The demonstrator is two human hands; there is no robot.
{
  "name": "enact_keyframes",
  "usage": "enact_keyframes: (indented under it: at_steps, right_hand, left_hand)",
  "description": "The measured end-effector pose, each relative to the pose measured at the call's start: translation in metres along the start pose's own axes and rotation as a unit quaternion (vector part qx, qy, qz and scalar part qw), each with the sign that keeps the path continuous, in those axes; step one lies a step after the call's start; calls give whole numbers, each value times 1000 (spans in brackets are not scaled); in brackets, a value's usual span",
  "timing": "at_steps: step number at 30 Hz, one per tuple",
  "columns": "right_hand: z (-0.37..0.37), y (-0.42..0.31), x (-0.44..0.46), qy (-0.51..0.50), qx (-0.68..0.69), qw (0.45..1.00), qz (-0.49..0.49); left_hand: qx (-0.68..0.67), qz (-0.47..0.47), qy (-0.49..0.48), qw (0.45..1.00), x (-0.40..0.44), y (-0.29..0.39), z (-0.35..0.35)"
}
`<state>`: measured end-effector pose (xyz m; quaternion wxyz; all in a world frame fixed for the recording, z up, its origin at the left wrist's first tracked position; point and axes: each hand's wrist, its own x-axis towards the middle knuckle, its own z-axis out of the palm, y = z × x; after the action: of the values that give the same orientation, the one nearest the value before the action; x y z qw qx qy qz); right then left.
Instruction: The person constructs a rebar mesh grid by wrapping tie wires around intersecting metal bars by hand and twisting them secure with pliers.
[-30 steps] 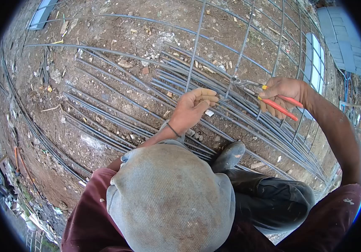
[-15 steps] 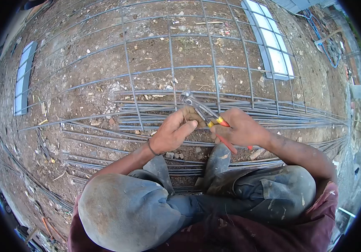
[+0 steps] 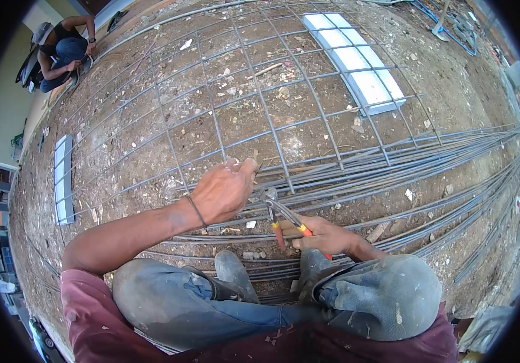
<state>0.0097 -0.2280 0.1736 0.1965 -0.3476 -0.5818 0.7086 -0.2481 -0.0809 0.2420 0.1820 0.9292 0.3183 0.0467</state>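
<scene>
My right hand (image 3: 326,235) is wrapped round the pincers (image 3: 284,213), which have red-and-yellow handles spread apart and a round metal head pointing away from me. My left hand (image 3: 226,187) is pinched closed at the near edge of the rebar mesh (image 3: 266,91). A short, thin dark wire (image 3: 259,167) shows at its fingertips; most of it is hidden by the fingers. The pincers' head is just below and to the right of my left hand, apart from it. Long loose steel bars (image 3: 381,172) lie under and beyond both hands.
A white block (image 3: 369,78) props the mesh at the right, and another white block (image 3: 63,181) stands at the left. A person (image 3: 63,51) crouches at the far upper left. A blue hose (image 3: 453,36) lies at the upper right.
My left hand has moved away from the pincers, up and left to the mesh edge. My right hand has lowered with the pincers. The view has turned, bringing a crouching person into sight.
</scene>
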Motion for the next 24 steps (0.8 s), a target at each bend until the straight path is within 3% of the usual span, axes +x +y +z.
enact_keyframes:
  at_steps: [1, 2, 3, 4, 5, 6, 7, 9, 10, 12, 13, 14, 15, 16, 17, 21, 24]
  right_hand:
    - [-3, -1, 0, -7, -5, 1000, -10]
    - [0, 2, -4, -6, 234, 972, 22]
    - [4, 7, -9, -6, 461, 886, 58]
    - [-1, 19, -15, 38, 475, 874, 95]
    - [-13, 28, -25, 33, 469, 878, 87]
    - [-26, 38, -40, 90, 394, 908, 112]
    - [-39, 48, -56, 147, 315, 928, 136]
    - [-60, 71, -90, 234, 173, 944, 156]
    - [-67, 102, -111, 256, 157, 936, 184]
    - [-87, 116, -137, 260, 131, 919, 265]
    - [-93, 106, -150, 240, 123, 908, 322]
    - [-98, 123, -157, 234, 24, 909, 343]
    - [-102, 131, -156, 238, 24, 908, 345]
    - [-104, 138, -158, 202, -166, 883, 389]
    - [-105, 132, -158, 156, -349, 824, 418]
    - [-135, 88, -144, 198, -430, 771, 426]
    - [-162, 28, -95, 425, -415, 780, 197]
  left_hand:
    - [127, 66, 58, 988, 9, -9, -2]
    - [162, 37, 69, 984, 19, -21, -8]
    - [169, 33, 70, 983, 24, -32, -17]
    - [10, -87, 73, 993, 31, -44, -29]
    - [-150, -199, 77, 965, 38, -51, -41]
    - [-313, -239, 109, 913, 34, -41, -53]
    - [-309, -237, 114, 914, 30, -28, -66]
    - [-464, -292, 151, 822, 22, -3, -89]
    - [-464, -288, 157, 823, 18, 8, -96]
    - [-600, -363, 165, 694, 15, 22, -103]
    - [-602, -360, 165, 694, 13, 20, -98]
    - [-624, -357, 183, 671, 10, 14, -89]
    - [-645, -354, 199, 648, 9, 6, -81]
    - [-641, -364, 206, 644, 8, 1, -75]
    - [-644, -363, 203, 642, 7, -5, -72]
    - [-638, -372, 202, 644, 18, -19, -66]
    - [-610, -371, 202, 670, 37, -26, -55]
